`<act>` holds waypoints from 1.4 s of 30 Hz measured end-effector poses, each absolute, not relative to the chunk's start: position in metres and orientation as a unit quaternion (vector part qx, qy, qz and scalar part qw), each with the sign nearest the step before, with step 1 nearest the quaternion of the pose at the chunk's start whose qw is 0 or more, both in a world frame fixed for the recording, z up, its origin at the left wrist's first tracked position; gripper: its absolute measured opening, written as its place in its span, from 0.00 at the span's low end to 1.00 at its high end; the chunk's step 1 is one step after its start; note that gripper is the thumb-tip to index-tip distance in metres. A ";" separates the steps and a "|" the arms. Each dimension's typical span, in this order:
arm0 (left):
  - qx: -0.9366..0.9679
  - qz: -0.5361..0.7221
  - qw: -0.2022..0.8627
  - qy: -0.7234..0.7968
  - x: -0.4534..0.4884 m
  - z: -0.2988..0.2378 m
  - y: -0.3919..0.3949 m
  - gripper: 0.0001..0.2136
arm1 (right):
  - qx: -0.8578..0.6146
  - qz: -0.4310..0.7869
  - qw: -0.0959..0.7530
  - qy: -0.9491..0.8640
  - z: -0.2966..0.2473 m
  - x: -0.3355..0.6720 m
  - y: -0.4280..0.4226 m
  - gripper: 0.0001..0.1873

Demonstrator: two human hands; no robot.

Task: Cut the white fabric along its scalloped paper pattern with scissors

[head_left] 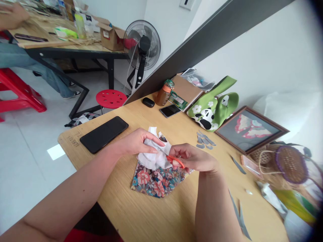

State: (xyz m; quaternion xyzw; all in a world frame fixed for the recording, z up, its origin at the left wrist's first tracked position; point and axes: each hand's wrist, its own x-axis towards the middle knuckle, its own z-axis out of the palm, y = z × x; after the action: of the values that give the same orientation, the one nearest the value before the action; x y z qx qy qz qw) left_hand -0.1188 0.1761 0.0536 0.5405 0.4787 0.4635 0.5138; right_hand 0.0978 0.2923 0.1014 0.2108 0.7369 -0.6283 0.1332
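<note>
My left hand (143,141) pinches a piece of white fabric or paper (151,160), with thumb and fingers on its upper part. In my right hand (188,156) is a pair of scissors (177,161) with orange handles, its blades pointing left at the white piece near my left fingertips. Whether the blades are closed cannot be made out. Beneath both hands lies a floral printed cloth (158,183) in dark, pink and blue colours. Some of the same print shows through a gap in the white piece.
A black phone (104,134) lies left of my hands. Grey cut pieces (205,139) are scattered to the right, near a framed butterfly picture (252,129) and a green panda bag (214,107). A bottle (164,94) stands behind. Another person's hand (12,16) is at the far table.
</note>
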 end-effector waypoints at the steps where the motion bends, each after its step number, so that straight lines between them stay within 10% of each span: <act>1: 0.541 0.462 0.514 0.480 -0.119 0.054 0.176 0.14 | 0.209 -0.629 0.136 0.737 0.101 0.097 0.292 0.24; 42: 0.515 0.439 0.569 0.466 -0.115 0.052 0.176 0.15 | 0.188 -0.627 0.124 0.745 0.105 0.091 0.285 0.19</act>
State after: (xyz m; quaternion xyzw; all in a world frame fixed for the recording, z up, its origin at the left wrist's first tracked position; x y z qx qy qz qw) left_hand -0.1154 0.1755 0.0516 0.5152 0.4663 0.4391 0.5695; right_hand 0.0909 0.2852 0.1055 0.1881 0.7454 -0.6274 0.1240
